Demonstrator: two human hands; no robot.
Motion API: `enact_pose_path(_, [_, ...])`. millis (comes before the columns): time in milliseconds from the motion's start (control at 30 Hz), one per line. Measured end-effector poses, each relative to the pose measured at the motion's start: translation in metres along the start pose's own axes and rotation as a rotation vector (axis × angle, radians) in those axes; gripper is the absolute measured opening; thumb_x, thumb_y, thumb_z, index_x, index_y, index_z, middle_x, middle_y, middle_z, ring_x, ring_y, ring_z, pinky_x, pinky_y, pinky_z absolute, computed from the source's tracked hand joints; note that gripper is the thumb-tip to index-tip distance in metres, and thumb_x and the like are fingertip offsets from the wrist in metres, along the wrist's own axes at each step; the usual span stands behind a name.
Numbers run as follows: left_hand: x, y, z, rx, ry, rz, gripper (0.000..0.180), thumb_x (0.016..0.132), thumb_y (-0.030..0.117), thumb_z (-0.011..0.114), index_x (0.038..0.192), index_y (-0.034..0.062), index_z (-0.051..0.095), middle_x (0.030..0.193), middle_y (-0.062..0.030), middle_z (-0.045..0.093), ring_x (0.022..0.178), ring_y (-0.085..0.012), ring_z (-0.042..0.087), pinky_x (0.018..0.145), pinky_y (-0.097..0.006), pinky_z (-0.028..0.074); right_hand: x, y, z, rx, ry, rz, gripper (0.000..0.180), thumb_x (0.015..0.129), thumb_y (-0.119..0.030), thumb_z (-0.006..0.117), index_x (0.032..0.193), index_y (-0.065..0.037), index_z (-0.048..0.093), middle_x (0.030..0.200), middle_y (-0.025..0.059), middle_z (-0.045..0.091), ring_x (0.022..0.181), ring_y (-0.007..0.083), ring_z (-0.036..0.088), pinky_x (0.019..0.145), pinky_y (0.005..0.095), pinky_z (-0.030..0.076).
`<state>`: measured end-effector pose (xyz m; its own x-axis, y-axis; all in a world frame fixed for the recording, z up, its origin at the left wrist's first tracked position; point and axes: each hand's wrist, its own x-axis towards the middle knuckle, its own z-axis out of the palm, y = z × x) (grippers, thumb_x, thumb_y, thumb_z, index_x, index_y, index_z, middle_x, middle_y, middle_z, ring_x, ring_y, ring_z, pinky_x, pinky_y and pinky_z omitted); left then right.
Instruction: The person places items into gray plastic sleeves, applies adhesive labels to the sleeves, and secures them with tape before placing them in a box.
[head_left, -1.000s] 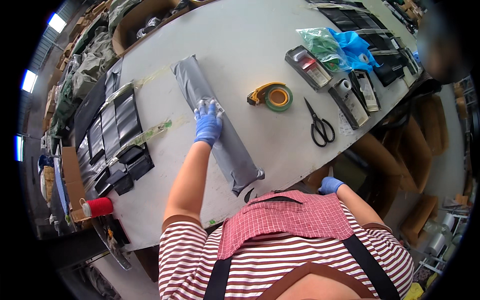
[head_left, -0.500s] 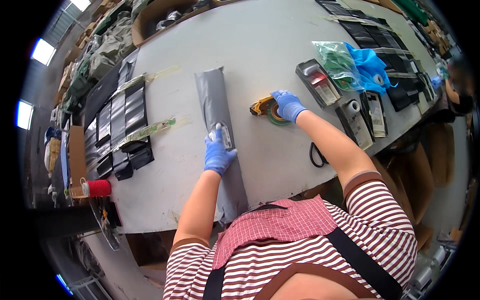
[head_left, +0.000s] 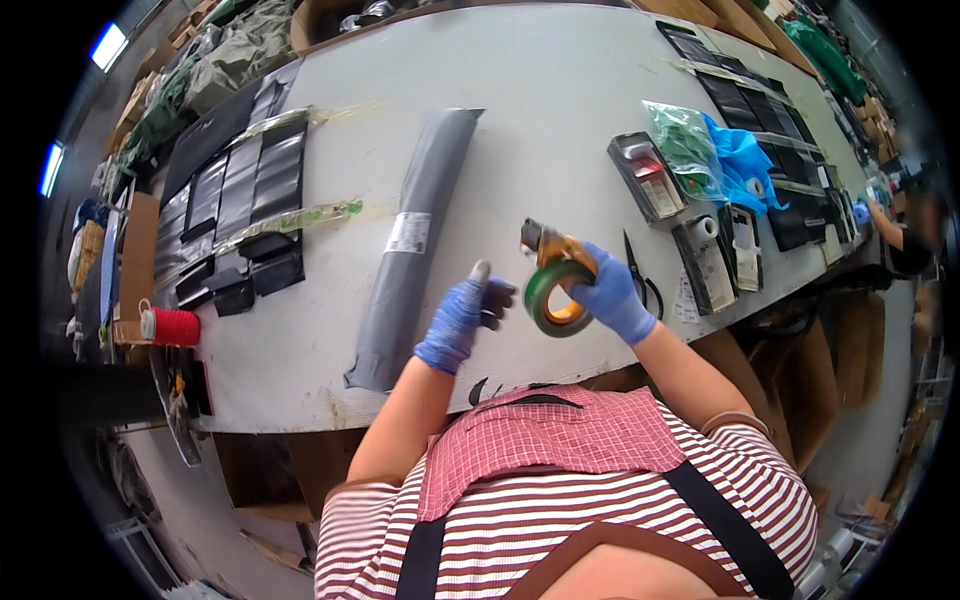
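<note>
My right hand point(head_left: 612, 296), in a blue glove, grips a yellow tape dispenser point(head_left: 556, 245) loaded with a green-edged roll of tape point(head_left: 541, 300). It is held above the table, near its front edge. My left hand point(head_left: 459, 318), gloved in blue with greyish fingertips, is empty. Its thumb and fingers are apart, just left of the dispenser. Beside that hand, on its left, a long grey plastic mailer point(head_left: 421, 190) lies slanted across the table with a white label point(head_left: 409, 232) on it.
Scissors point(head_left: 642, 277) lie right of the dispenser. Open boxes point(head_left: 647, 177) and a blue bag point(head_left: 740, 160) stand at the right. Black bags point(head_left: 225, 205) lie under tape strips at the left. A red twine spool point(head_left: 172, 326) sits at the left edge. Another person's arm point(head_left: 884, 227) shows far right.
My right hand has lifted the tape dispenser and brought it nearer to me. My left hand has let go of the mailer, which now slants the other way, its far end further right.
</note>
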<state>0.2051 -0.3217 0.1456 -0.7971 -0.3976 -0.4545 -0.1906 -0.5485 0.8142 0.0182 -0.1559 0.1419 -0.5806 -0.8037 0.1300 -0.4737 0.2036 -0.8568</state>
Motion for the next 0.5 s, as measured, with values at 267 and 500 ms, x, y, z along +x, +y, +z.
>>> enact_pose_path(267, [-0.057, -0.043, -0.030, -0.440, -0.286, -0.137, 0.041, 0.090, 0.047, 0.062, 0.105, 0.0082, 0.064, 0.081, -0.0072, 0.063, 0.066, -0.0161, 0.056, 0.055, -0.027, 0.044, -0.055, -0.052, 0.031, -0.316, -0.162, -0.294, 0.065, 0.068, -0.022, 0.082, 0.121, 0.001, 0.053, 0.103, 0.0203, 0.060, 0.093, 0.0359, 0.061, 0.083, 0.0401, 0.051])
enact_pose_path(500, [-0.107, -0.055, -0.072, 0.119, 0.146, 0.082, 0.029, 0.089, 0.029, 0.065, 0.081, 0.0014, 0.069, 0.063, 0.0013, 0.056, 0.058, -0.0081, 0.048, 0.055, -0.025, 0.039, -0.068, -0.084, 0.068, -0.175, -0.537, -0.040, 0.074, 0.068, -0.033, 0.086, 0.124, 0.002, 0.051, 0.110, 0.0255, 0.062, 0.101, 0.0404, 0.062, 0.088, 0.0411, 0.052])
